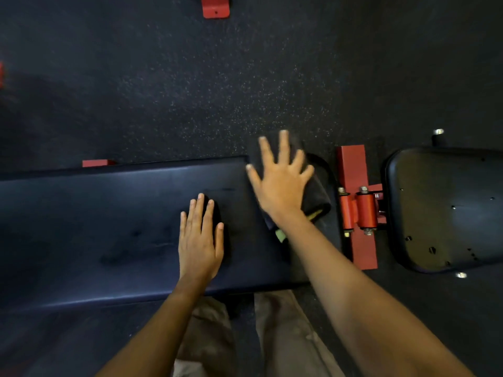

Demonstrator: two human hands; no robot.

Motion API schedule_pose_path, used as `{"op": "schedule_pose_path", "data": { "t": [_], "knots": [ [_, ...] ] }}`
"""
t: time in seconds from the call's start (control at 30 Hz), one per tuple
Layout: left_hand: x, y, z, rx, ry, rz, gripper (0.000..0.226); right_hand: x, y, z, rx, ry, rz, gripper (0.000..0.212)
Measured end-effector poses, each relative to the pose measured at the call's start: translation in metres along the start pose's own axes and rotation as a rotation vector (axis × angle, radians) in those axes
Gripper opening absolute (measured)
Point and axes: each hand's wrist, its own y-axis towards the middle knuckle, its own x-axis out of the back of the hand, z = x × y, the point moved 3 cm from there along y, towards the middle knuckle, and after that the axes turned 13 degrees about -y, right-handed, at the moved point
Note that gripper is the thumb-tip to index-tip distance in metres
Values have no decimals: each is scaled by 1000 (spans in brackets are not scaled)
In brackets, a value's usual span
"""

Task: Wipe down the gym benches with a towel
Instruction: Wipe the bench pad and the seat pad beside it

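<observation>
Pressing down on the dark towel [318, 195], right hand [280, 186] is flat with fingers spread, at the right end of the bench pad [109, 213]. Towel's long axis runs away from the person, across the pad; pad itself runs left-right. Left hand [200, 240] lies flat on the pad, fingers straight, just left of the towel.

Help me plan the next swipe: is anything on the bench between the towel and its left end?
Yes. The left hand lies flat on the bench, just left of the towel under the right hand. Nothing else visible lies on it.
</observation>
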Motion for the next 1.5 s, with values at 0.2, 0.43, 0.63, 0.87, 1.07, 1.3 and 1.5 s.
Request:
{"op": "schedule_pose_path", "data": {
  "t": [0.2,0.43,0.63,0.87,1.07,1.3,1.5],
  "knots": [
    [44,-9,48,39,16,-28,51,-19,-133,29,445,-76,-116,64],
    [75,-19,90,47,35,-17,53,-2,-80,36,-93,-4,-39,64],
    [98,-23,122,56,37,-19,55,0,-64,137,161,-58,-34,68],
    [115,-32,156,43,40,33,56,-22,-177,97,546,-117,-79,66],
    [116,-35,164,12,20,53,55,4,-51,161,-106,6,65,68],
    [141,-49,195,67,17,25,55,-15,-179,199,632,-115,-76,70],
    [163,-63,223,147,4,-15,56,-2,-112,187,185,-86,-22,66]
  ]
}}
